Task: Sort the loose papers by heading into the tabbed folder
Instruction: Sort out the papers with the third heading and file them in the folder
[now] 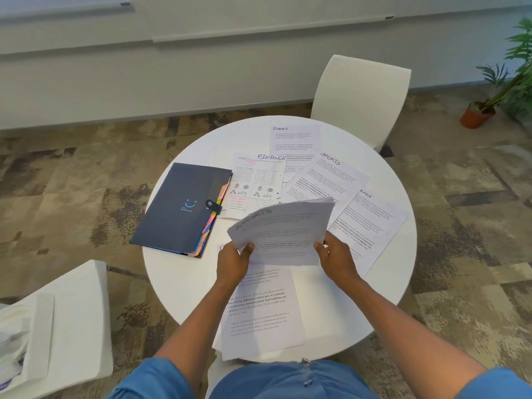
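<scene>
Taking the tabbed folder as the landmark: nearest the person, well to the near right of it, one printed sheet lies flat on the round white surface, its heading covered by what is held above it. Just beyond that sheet, right of the folder's near corner, both hands hold a small stack of papers lifted off the surface. The left hand pinches the stack's lower left edge with the thumb on top; the right hand grips the lower right edge the same way. The top page reads "SPORTS", though blurred.

The folder itself lies closed on the left part of the surface, its strap clasp fastened and its coloured tabs showing along the right edge.

Farther out, right of the folder, loose sheets are spread flat: a page whose heading is half hidden, ending in "ANCE", a "SPORTS" page, a "FINANCE" sheet with tables and diagrams touching the folder's right edge, and farthest, a second "FINANCE" page.

The step in hand looks like gathering or checking papers by heading; nothing appears filed yet. The next move probably calls for setting the stack down or freeing one hand, unfastening the clasp, opening the folder and finding the tab matching "SPORTS". The tab labels are too small to read.
</scene>
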### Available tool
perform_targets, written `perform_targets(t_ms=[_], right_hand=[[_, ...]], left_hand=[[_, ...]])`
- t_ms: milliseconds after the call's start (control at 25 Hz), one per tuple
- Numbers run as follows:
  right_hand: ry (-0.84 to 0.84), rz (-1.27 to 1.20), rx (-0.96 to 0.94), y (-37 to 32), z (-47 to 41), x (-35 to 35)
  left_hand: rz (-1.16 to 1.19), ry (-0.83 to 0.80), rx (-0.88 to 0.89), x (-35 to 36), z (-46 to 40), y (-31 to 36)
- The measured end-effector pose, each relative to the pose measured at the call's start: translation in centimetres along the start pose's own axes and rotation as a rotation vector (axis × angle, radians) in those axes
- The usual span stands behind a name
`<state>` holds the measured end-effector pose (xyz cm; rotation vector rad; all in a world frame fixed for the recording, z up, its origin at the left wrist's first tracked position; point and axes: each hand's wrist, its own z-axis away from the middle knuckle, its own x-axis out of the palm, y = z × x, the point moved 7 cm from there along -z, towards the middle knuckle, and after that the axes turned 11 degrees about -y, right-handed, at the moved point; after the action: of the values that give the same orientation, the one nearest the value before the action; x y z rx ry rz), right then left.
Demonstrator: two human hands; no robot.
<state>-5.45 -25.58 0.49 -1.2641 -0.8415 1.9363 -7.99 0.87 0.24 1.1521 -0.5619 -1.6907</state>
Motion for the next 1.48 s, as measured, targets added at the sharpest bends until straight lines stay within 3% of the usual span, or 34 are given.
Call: perform_targets(t_ms=[280, 480, 600, 840, 1040, 1480], right_hand=[[0.074, -0.053, 0.043, 0.1, -1.5, -1.0], [-0.023, -0.241, 0.157, 2.3, -2.8, 0.4], [-0.071, -0.303, 0.263, 3.5, -3.7, 1.1], [0.155, -0.553, 0.52, 6.9, -6.0, -0.2], [0.229, -0.76, 0.74, 7.8, -8.3, -0.3], [0.218, -0.852, 0.836, 7.8, -11.8, 0.5]], left_hand=[[-0.02, -0.003, 0.1, -0.1, -0.5, 0.5], [0.171, -0.186, 0.011, 1.5, -1.5, -1.1], [0.205, -0.169, -0.045, 1.2, -1.8, -2.3], [0.26, -0.121, -0.135, -0.9, -3.5, -5.6], [0.332, -0.127, -0.161, -1.9, -4.7, -7.0], [0.379, -0.132, -0.214, -3.2, -6.0, -8.1]])
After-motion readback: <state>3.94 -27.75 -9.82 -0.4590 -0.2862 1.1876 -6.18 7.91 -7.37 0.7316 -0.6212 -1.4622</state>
